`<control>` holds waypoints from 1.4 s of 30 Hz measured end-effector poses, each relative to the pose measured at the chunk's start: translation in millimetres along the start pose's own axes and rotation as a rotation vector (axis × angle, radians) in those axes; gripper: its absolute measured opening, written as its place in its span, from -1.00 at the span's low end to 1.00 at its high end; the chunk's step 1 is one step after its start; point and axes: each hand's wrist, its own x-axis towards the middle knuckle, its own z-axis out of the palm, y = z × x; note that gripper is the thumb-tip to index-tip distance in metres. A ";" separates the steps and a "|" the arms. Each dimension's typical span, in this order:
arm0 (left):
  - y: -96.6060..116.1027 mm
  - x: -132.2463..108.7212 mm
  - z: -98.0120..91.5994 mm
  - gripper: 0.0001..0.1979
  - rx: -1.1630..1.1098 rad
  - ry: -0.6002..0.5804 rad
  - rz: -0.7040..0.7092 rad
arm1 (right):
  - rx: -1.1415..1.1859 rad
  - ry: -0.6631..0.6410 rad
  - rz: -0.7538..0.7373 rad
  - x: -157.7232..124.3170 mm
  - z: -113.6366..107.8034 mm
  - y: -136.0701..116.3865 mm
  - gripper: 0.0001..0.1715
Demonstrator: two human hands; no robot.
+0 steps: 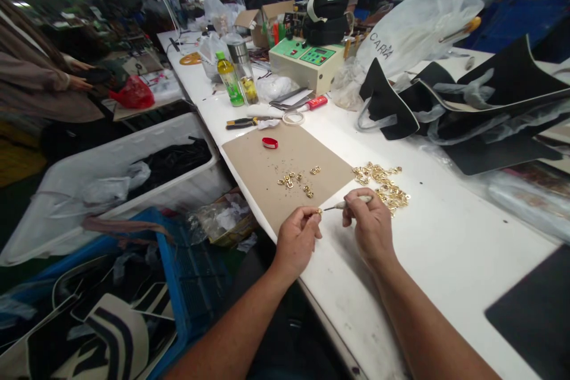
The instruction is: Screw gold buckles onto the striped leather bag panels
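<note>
Near the table's front edge, my left hand pinches a small gold metal fitting between thumb and fingertips. My right hand is closed around the pale handle of a small screwdriver, its thin tip pointing left at the fitting. Whether the tip touches it I cannot tell. Beyond my hands, several gold fittings and small dark bits lie on a brown cardboard sheet. A larger pile of gold fittings sits on the white table just past my right hand.
A red ring-shaped item and yellow-black pliers lie farther back. Behind stand a green-capped bottle, a flask and a control box. Black panels cover the right side. Below left are a white bin and blue crate.
</note>
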 end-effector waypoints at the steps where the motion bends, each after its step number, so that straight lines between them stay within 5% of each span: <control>1: 1.0 -0.2 0.3 -0.73 -0.003 0.002 -0.003 | -0.004 0.000 -0.001 0.1 -0.2 -0.2 -0.80; 16: -1.2 0.5 0.2 -0.76 0.020 0.012 0.031 | -0.182 -0.073 -0.049 -1.2 0.6 -11.5 -0.77; 24: -15.8 -2.1 8.4 -0.88 0.096 0.014 0.161 | -0.352 -0.030 -0.107 0.5 -9.6 -14.6 -0.51; 29: -17.6 -1.0 9.2 -0.88 0.110 0.001 0.155 | -0.230 -0.249 -0.174 3.6 -16.2 -13.8 -0.65; 36: -3.3 -4.6 3.4 -0.77 0.063 -0.056 0.107 | -0.064 -0.315 -0.096 8.0 -20.8 -15.0 -0.82; 42: -5.4 -9.5 9.2 -0.79 0.205 0.007 0.132 | -0.289 -0.145 -0.035 8.4 -16.5 -18.1 -0.44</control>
